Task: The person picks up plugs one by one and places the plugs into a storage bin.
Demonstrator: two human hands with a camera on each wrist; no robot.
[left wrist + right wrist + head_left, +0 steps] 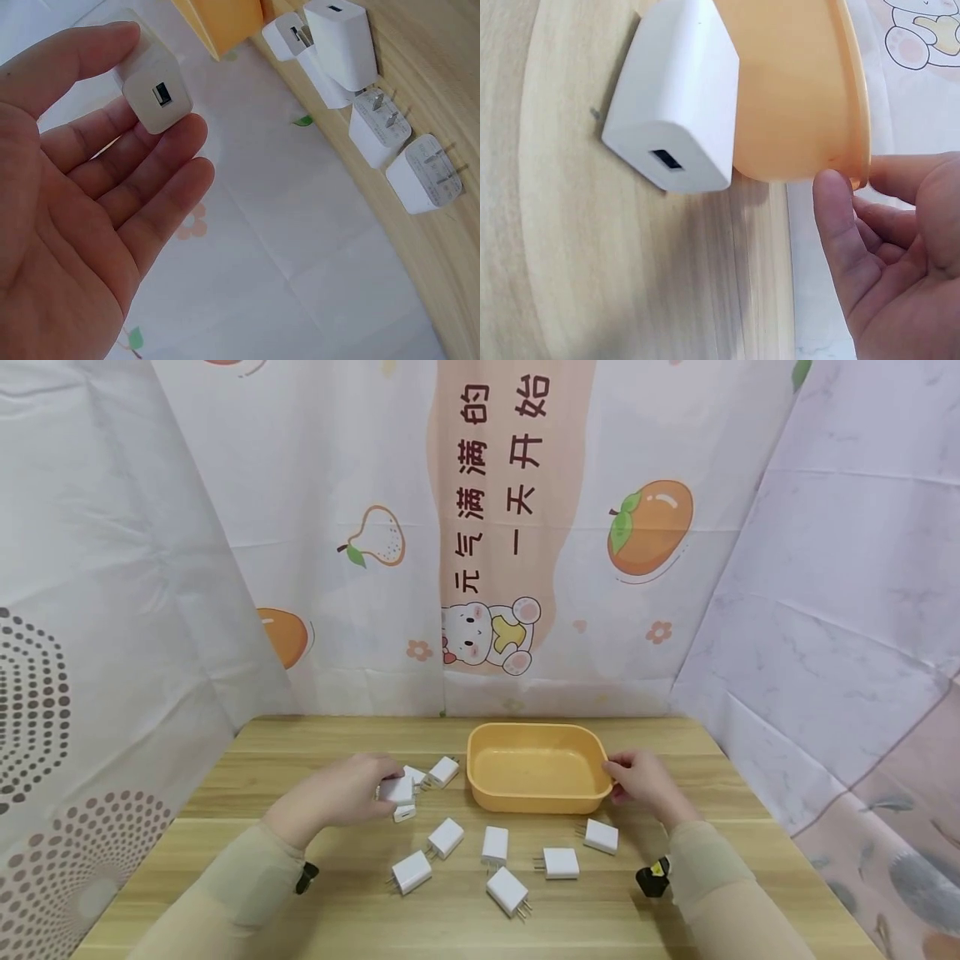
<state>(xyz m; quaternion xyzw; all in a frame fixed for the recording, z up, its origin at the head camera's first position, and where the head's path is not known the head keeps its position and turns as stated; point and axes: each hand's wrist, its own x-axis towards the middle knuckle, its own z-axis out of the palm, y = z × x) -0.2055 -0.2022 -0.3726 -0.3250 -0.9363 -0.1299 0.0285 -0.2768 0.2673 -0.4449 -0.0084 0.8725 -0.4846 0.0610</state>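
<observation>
Between the thumb and fingers of my left hand is a white USB charger, its port facing the left wrist camera. Other white chargers lie right by that hand, one of them just below it, partly hidden. My right hand pinches the right end of a yellow-orange plastic basin at its rim, as the right wrist view also shows. Nothing is seen inside the basin. A charger looms large in the right wrist view, in front of the basin.
Several white plug chargers with metal prongs are scattered in front of the basin, among them one charger at left, another nearest me and a third at right. The wooden table ends at a printed curtain behind.
</observation>
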